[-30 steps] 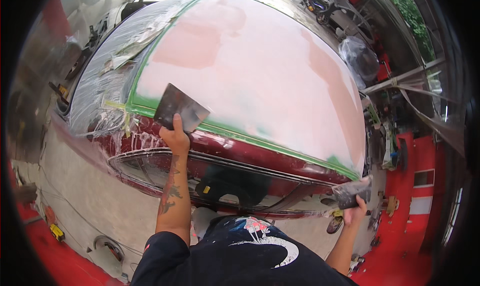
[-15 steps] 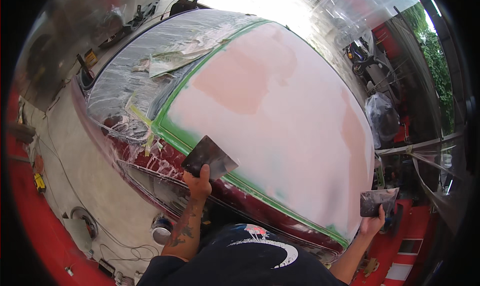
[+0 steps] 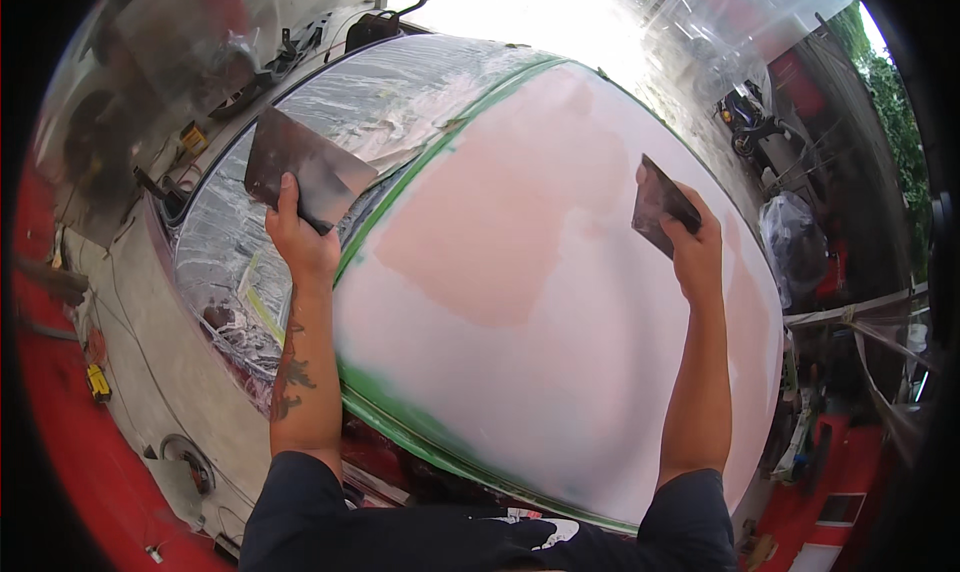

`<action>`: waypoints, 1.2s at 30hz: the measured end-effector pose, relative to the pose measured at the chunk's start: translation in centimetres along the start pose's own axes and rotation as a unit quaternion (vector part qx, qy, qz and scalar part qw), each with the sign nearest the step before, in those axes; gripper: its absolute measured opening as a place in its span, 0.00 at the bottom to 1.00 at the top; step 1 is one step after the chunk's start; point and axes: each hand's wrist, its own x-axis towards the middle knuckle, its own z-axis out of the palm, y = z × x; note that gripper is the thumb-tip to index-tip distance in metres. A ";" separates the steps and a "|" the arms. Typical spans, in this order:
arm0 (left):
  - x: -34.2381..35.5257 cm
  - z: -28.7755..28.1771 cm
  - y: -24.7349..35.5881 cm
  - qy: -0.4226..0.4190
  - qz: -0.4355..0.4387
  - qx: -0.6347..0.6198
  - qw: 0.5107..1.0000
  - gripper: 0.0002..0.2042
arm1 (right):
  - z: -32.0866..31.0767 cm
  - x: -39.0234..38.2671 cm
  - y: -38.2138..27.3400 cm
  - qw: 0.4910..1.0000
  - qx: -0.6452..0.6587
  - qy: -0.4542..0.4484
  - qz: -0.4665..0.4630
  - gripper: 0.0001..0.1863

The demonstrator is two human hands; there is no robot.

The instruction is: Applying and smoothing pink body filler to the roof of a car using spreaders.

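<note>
My left hand (image 3: 303,244) grips a wide, flat filler spreader (image 3: 308,167), dark and shiny, with the thumb lying on its face. It is held up over the film-covered glass beside the car roof (image 3: 500,407). My right hand (image 3: 698,247) holds a second dark, flat spreader (image 3: 655,204), turned more edge-on, above the roof's right half. Whether either blade carries filler I cannot tell. The roof is pale pinkish-white, with a beige-pink patch (image 3: 480,242) across its middle and a green border (image 3: 410,422) along its edges.
Clear plastic film (image 3: 345,87) covers the glass on the left. Cables and a wheel-like round object (image 3: 187,462) lie on the floor at the lower left. A plastic-wrapped bundle (image 3: 795,237) and a motorcycle (image 3: 745,122) stand off to the right.
Both hands have moved forward with their spreaders. The left went up and left from the roof's near edge; the right swung in from the right side to over the roof.
</note>
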 end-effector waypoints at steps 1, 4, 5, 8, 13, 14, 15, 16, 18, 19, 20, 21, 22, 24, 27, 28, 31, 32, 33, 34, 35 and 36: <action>1.0 -1.0 -0.2 0.017 0.012 -0.025 0.999 0.18 | 1.9 1.4 -1.3 0.998 -0.050 -0.047 -0.001 0.19; 1.1 -0.4 0.8 -0.001 0.011 0.042 0.999 0.18 | 5.4 5.6 -0.6 0.971 -0.202 -0.124 0.004 0.21; 1.3 -0.5 0.5 0.009 0.001 0.046 0.999 0.18 | 6.7 7.0 -0.1 0.969 -0.210 -0.127 0.011 0.21; 1.5 -0.3 0.8 0.065 0.019 0.091 0.994 0.19 | 12.1 11.0 0.7 0.924 -0.306 -0.216 -0.080 0.21; 1.6 -0.7 1.2 0.038 0.043 0.087 0.995 0.20 | 19.1 16.1 1.8 0.846 -0.465 -0.259 -0.026 0.23; 1.5 -0.7 1.1 0.023 0.051 0.079 0.995 0.21 | 19.5 16.5 2.0 0.843 -0.469 -0.261 -0.024 0.23; 1.3 -0.5 0.9 0.024 0.046 0.076 0.996 0.21 | 19.6 16.8 2.1 0.836 -0.471 -0.281 0.005 0.24; 1.3 -0.5 1.1 0.034 0.053 0.085 0.994 0.21 | 20.1 16.8 1.7 0.830 -0.467 -0.303 0.031 0.25; 1.4 -0.6 1.3 0.044 0.055 0.092 0.993 0.21 | 20.1 15.2 1.3 0.829 -0.476 -0.290 0.041 0.26; 1.5 -0.8 1.6 0.054 0.057 0.096 0.992 0.21 | 20.0 13.9 1.1 0.826 -0.479 -0.296 0.010 0.27; 1.6 -1.1 1.8 0.065 0.060 0.100 0.991 0.21 | 19.9 12.6 0.9 0.823 -0.480 -0.302 -0.023 0.27; 1.6 -1.4 2.1 0.069 0.059 0.101 0.991 0.21 | 19.8 11.2 1.0 0.828 -0.462 -0.316 -0.038 0.27; 1.8 -1.7 2.5 0.069 0.064 0.103 0.990 0.20 | 19.8 9.7 -0.2 0.819 -0.470 -0.326 -0.052 0.26; 1.4 -0.6 2.0 0.054 0.063 0.111 0.990 0.20 | 17.5 9.4 -0.1 0.823 -0.438 -0.361 -0.035 0.25; 1.1 -0.8 2.1 0.063 0.063 0.107 0.990 0.20 | 17.5 12.5 0.0 0.850 -0.420 -0.319 -0.012 0.24; 0.8 -0.2 2.1 0.065 0.053 0.105 0.991 0.20 | 17.0 14.5 2.0 0.865 -0.411 -0.283 -0.057 0.22; 0.8 -0.6 1.9 0.066 0.052 0.107 0.991 0.19 | 18.5 19.3 3.8 0.840 -0.455 -0.294 0.015 0.20; 0.9 -1.0 1.9 0.063 0.060 0.107 0.990 0.19 | 19.7 19.5 2.8 0.830 -0.463 -0.310 0.023 0.19; 1.0 -1.0 2.1 0.064 0.060 0.112 0.990 0.19 | 20.5 19.2 1.8 0.820 -0.489 -0.295 0.036 0.19; 0.8 -0.5 2.2 0.075 0.072 0.116 0.988 0.18 | 20.4 19.4 2.0 0.819 -0.488 -0.298 0.040 0.19; 0.7 -0.1 2.2 0.085 0.083 0.120 0.986 0.18 | 20.2 19.8 2.4 0.828 -0.466 -0.308 0.052 0.20; 0.6 0.1 2.1 0.086 0.077 0.121 0.986 0.18 | 20.0 19.9 2.7 0.836 -0.445 -0.316 0.063 0.20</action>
